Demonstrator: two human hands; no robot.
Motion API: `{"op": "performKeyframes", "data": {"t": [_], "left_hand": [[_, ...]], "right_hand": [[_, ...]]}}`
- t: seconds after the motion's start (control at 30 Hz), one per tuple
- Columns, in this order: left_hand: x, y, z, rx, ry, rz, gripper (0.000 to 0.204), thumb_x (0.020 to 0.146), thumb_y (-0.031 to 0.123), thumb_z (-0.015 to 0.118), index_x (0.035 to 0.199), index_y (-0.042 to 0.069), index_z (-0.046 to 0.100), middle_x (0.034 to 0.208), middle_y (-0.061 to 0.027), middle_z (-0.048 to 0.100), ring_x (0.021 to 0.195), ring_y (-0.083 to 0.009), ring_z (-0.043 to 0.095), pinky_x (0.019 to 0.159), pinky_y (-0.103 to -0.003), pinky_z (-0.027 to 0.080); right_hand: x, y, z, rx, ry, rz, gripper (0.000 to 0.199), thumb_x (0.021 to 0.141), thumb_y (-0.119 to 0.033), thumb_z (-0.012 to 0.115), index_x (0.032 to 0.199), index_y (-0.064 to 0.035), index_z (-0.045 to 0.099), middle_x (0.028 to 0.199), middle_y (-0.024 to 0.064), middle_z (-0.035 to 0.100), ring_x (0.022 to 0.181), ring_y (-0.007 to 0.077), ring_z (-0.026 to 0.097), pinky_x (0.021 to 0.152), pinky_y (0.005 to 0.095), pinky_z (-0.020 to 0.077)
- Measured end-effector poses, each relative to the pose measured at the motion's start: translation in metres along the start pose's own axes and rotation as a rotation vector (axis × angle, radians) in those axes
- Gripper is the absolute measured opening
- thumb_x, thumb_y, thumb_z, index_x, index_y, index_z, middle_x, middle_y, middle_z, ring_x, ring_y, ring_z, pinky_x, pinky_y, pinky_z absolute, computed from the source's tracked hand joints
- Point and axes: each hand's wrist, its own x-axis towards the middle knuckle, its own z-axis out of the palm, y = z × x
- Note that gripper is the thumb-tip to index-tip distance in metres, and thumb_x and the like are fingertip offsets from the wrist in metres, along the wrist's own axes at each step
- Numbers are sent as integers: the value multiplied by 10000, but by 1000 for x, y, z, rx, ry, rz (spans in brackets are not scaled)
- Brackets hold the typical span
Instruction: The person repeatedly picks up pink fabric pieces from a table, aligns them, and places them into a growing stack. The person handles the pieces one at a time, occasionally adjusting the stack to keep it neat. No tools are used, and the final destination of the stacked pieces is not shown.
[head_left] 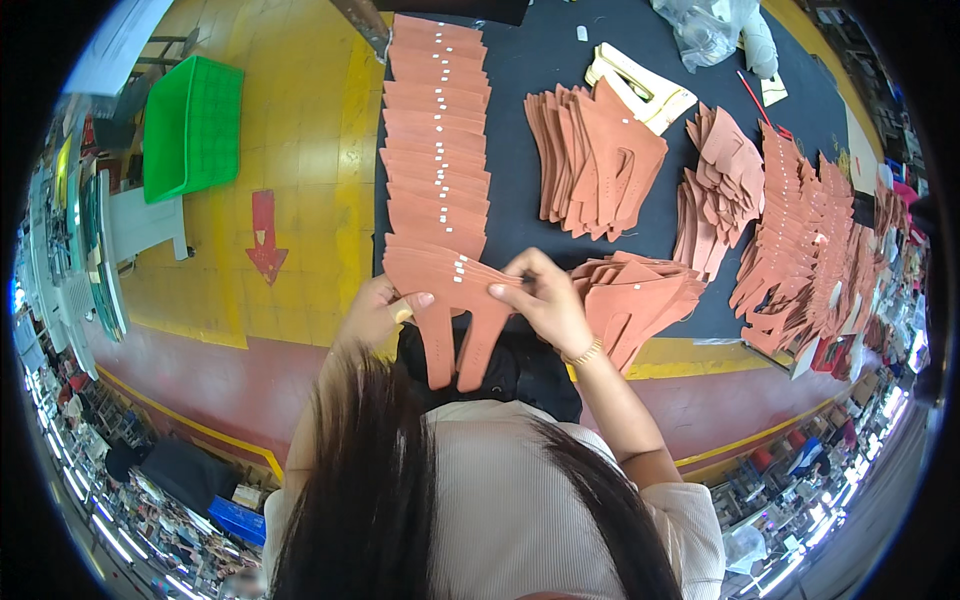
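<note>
At the far left a green plastic crate is on the yellow floor, away from the work table, near a red arrow marked on the ground. Along the table's left edge runs a column of overlapping salmon-coloured cut pieces, staggered so that a strip of each shows; the small white stickers line up down the middle, perhaps so that every one can be read without lifting its neighbour. At the near end of this column are the held two-legged pieces, their legs hanging past the table edge toward the person's lap. The left hand grips their left side, thumb pressed flat on the front and the fingers mostly hidden behind. The right hand pinches the right corners between thumb and bent fingers, where several layers fan slightly apart; gripping both sides likely keeps the layers level and under control. Just beyond the right wrist, with its gold-coloured bracelet, a fanned bundle lies near the table edge. Farther up is another slotted bundle, touching a cream cut-out piece. Right of these come a smaller lighter stack and long overlapping rows, probably spread by bundle to keep groups separate.
</note>
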Motion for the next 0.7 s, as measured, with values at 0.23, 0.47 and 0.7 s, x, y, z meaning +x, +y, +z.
{"op": "performKeyframes", "data": {"t": [0.23,0.47,0.7], "left_hand": [[41,-81,-25,-17,113,13,323,941,171,660,1193,-7,565,993,-78,694,852,-131,681,668,-283,573],[55,-89,-27,48,216,73,340,938,174,660,1226,32,549,982,-67,697,826,-122,679,609,-260,556],[62,-87,-29,192,272,60,378,927,222,683,1218,29,539,879,-59,665,718,-104,635,585,-244,531]], "right_hand": [[46,91,33,-328,132,-37,223,862,-131,750,894,-11,565,950,49,527,818,139,619,655,280,627],[53,82,40,-466,220,-84,247,819,-167,778,885,-11,597,816,81,576,769,192,600,665,344,517],[57,74,44,-635,299,-95,299,807,-194,786,953,-26,586,842,104,588,758,268,602,702,373,502]]}}
